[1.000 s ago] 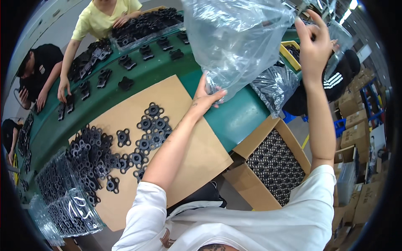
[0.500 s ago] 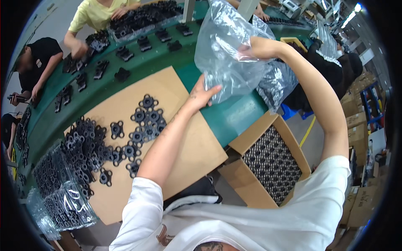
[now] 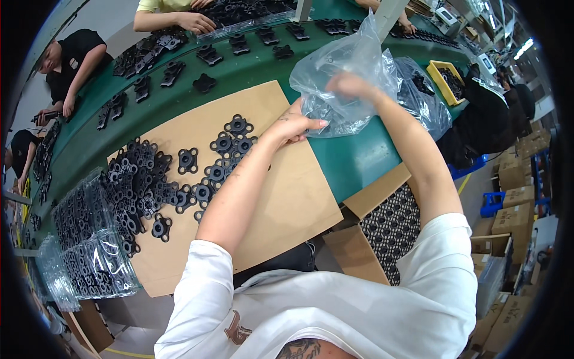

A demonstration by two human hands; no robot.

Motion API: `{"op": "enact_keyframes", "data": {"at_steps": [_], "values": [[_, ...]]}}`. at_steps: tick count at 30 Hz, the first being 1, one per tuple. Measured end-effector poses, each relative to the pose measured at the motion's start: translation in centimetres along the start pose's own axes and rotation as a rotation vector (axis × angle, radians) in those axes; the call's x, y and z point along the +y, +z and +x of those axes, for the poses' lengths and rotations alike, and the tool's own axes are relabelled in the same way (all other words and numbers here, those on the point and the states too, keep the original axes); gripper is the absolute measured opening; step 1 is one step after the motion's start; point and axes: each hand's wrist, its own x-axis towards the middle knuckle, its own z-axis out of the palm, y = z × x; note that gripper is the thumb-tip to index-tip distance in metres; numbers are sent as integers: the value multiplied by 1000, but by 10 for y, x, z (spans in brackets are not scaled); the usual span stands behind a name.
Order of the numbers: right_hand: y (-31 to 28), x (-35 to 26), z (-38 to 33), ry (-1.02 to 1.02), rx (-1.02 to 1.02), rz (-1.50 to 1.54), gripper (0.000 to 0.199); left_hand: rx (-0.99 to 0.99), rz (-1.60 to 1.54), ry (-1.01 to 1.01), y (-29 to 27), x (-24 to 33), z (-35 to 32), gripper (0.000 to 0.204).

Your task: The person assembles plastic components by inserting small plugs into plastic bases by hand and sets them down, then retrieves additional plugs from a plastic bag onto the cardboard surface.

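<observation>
A clear plastic bag (image 3: 335,63) stands up loosely over the green work surface. My left hand (image 3: 294,125) grips its lower left edge, thumb stretched along the film. Blurred by motion, my right hand (image 3: 353,87) is at the middle of the bag; whether it is inside or in front, and how its fingers are set, I cannot tell. Below my left forearm lies a brown cardboard sheet (image 3: 287,197) with loose black lobed parts with round hubs (image 3: 188,160) and a heap of similar black parts (image 3: 134,179).
Bagged black parts (image 3: 89,251) lie at the left. An open carton (image 3: 353,254) of black parts in rows stands at the lower right. Another plastic bag (image 3: 421,99) and a yellow bin (image 3: 445,81) are to the right. Co-workers sit along the green conveyor (image 3: 251,67).
My right hand has moved down and slightly left against the bag, whose upper part has dropped. The view has shifted, and the co-worker in yellow has a forearm lying along the far edge.
</observation>
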Motion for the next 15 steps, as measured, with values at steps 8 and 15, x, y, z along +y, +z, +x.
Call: {"op": "enact_keyframes", "data": {"at_steps": [8, 15], "values": [[39, 8, -10, 368, 160, -184, 41, 133, -46, 150, -23, 4, -16, 53], [51, 50, -12, 228, 323, -6, 46, 392, 295, 355, -27, 30, -14, 32]]}}
